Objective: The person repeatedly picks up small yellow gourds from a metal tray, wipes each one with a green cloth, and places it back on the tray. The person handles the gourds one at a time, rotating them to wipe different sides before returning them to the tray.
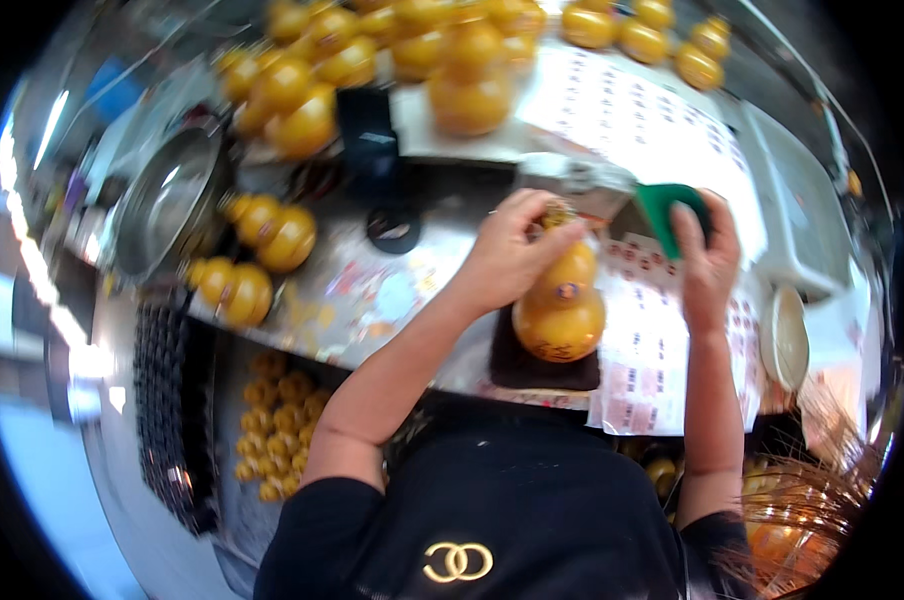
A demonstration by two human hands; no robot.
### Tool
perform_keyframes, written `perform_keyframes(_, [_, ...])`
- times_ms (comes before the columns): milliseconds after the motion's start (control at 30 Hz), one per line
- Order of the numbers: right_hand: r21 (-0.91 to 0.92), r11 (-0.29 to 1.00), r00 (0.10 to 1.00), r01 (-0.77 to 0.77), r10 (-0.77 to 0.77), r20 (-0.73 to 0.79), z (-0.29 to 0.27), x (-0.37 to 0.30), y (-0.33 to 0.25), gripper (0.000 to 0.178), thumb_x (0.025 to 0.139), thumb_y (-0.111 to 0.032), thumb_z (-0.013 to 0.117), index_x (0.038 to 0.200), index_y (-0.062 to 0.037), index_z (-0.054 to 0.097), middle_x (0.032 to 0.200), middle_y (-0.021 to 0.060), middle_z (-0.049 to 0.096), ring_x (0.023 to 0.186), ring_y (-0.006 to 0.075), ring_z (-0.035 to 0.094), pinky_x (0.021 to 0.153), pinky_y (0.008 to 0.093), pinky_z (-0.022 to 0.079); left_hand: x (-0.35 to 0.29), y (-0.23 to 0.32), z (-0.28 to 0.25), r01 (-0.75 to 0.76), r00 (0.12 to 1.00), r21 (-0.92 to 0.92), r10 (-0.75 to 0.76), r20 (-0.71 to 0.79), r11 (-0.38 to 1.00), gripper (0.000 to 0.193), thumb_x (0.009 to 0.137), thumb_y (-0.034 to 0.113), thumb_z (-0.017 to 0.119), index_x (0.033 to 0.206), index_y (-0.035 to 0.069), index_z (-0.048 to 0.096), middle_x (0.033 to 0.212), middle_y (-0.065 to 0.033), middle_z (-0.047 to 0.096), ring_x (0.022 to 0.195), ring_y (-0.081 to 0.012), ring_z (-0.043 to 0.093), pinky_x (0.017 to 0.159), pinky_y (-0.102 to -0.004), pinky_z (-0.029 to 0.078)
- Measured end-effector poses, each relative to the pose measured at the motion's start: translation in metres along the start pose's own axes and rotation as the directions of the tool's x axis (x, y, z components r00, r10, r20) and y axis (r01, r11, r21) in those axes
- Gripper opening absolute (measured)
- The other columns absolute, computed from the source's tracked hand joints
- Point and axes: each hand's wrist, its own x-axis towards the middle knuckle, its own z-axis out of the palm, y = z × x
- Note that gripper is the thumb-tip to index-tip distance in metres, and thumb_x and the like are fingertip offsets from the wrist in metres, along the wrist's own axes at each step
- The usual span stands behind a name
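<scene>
A glossy yellow bottle gourd (559, 325) stands on a dark pad (544, 372) in front of me. My left hand (512, 248) is closed around its narrow top. On the gourd's side are a small round mark and some dark lettering lower down. To the right, my right hand (709, 258) grips a flat green scraper (660, 208), held apart from the gourd above printed sheets. Part of the scraper is hidden by my fingers. Beneath my right forearm lies a white sheet (632, 392) of small printed labels.
Several gourds (472, 100) crowd the back shelf, and two more (284, 238) lie left beside a metal basin (172, 200). A dark phone-like object (369, 130) stands at the back. On the right are a white tray (797, 200), a bowl (784, 338) and brown bristles (817, 470).
</scene>
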Motion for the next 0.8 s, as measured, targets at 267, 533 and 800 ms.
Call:
perform_keyframes(267, [0.489,0.871,0.997,-0.053,0.021,0.070,0.015,-0.019,0.014,0.020,0.094,-0.006,0.058,0.112,0.0005,0.056,0.107,0.0065,0.060,0.095,0.0110,0.057,0.086,0.0252,0.047,-0.146,0.051,-0.101,-0.281,0.836,-0.088,0.199,-0.511,0.956,0.024,0.085,0.017,0.072,0.105,0.007,0.066,0.099,-0.0003,0.065,0.083,-0.0064,0.058,0.074,-0.0217,0.048])
perform_keyframes(533, [0.583,0.796,0.955,-0.162,-0.022,0.295,0.081,-0.046,-0.019,0.021,0.094,-0.004,0.057,0.114,0.0007,0.055,0.108,0.0073,0.060,0.096,0.0129,0.059,0.086,0.0280,0.050,-0.339,0.025,-0.171,0.346,0.487,0.232,0.037,-0.873,0.909,0.027,0.088,0.019,0.069,0.108,0.002,0.064,0.099,-0.0008,0.062,0.088,-0.0074,0.055,0.082,-0.0221,0.045])
perform_keyframes(800, [0.380,0.918,0.920,-0.115,-0.045,0.389,0.113,-0.072,-0.032,0.023,0.094,-0.007,0.058,0.115,0.0010,0.054,0.108,0.0054,0.058,0.098,0.0101,0.054,0.090,0.0246,0.043,-0.447,-0.219,-0.099,0.772,0.199,-0.001,-0.243,-0.949,0.636,0.026,0.078,0.016,0.076,0.098,0.003,0.066,0.081,-0.0082,0.054,0.072,-0.0169,0.056,0.068,-0.0322,0.046])
